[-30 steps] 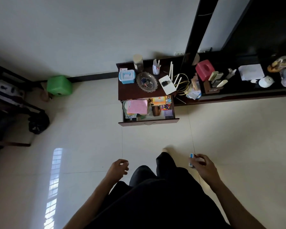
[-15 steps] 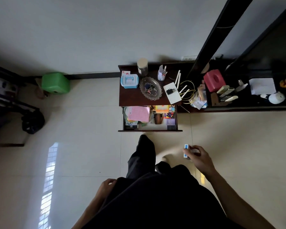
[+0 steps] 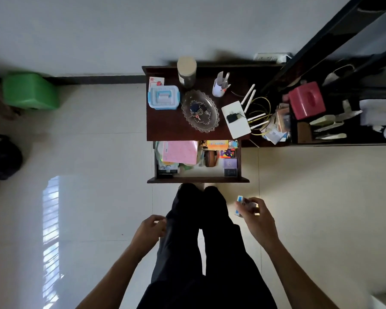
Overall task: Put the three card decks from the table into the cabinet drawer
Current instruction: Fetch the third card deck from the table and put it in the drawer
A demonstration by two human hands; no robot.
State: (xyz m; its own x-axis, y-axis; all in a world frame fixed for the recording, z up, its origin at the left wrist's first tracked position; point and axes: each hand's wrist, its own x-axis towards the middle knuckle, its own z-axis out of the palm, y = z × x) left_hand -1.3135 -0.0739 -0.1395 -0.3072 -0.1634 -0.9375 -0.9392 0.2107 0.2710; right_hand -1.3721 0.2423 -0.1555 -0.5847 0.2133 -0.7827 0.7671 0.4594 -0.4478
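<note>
My right hand [image 3: 257, 219] grips a blue-and-white card deck [image 3: 241, 205] just below and right of the open cabinet drawer [image 3: 197, 180]. The drawer juts out of a dark wooden cabinet [image 3: 165, 128] and holds a pink pad [image 3: 179, 152], colourful boxes and a purple box [image 3: 230, 163]. My left hand [image 3: 151, 228] hangs beside my left leg, fingers loosely curled, nothing in it. My dark trouser legs stand right at the drawer front.
On the cabinet top sit a blue-white lidded box [image 3: 163, 97], a glass dish [image 3: 200, 110], a jar [image 3: 186, 71] and a white router [image 3: 236, 119]. A low dark shelf with a red tissue box [image 3: 307, 100] runs right. A green stool [image 3: 29, 91] stands far left.
I have walked up to the cabinet, so the drawer is now right at my feet. My right hand kept the deck; my left hand swung forward beside my leg.
</note>
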